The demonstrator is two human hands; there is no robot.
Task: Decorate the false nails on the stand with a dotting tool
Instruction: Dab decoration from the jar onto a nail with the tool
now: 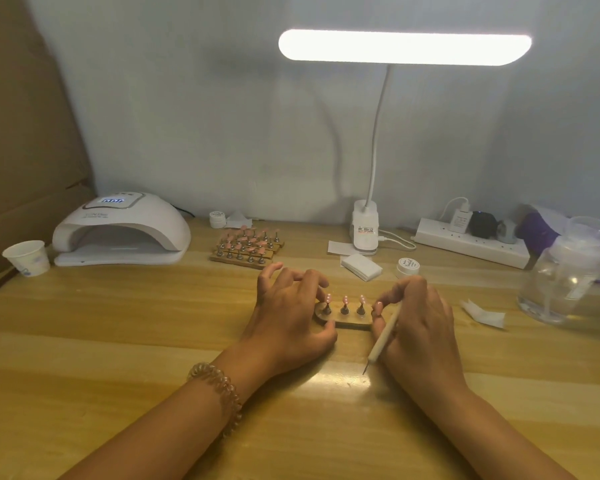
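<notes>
A coiled, translucent amber band [215,396] rings the left wrist, nearest the camera, above a glossy, yellow-grained wooden table [118,358]. The left hand [288,313] arches over the left end of the stand [350,322], with its thumb against the front edge and its bent fingers reaching behind, so it holds that end. The right hand [416,320] pinches a dotting tool [385,337], a slim pale rod that lies slanted across its fingers. The tool's thin metal tip points back toward the person, just above the tabletop. The fingertips of this hand meet the stand's right end.

The stand is a small oblong wooden block between the two hands at mid-table. Three dark metal pegs show on it, each topped by one of the pink false nails [345,300], which carry small white dots.

Just beyond lie a stack of white square pads [361,266] and a small round white jar [408,266]. A torn paper scrap [485,313] and a clear, rounded container [561,282] are to the right. Farther back, rows of wooden stands [248,247] hold more pink nails.

At the left are a ribbed paper cup [26,258] and a domed white nail lamp [118,230] with a lit display. Against the pale wall stand a second jar [217,219], a white power strip [471,240] and a clip desk lamp [364,226]. The lamp's gooseneck rises to a long glowing bar.
</notes>
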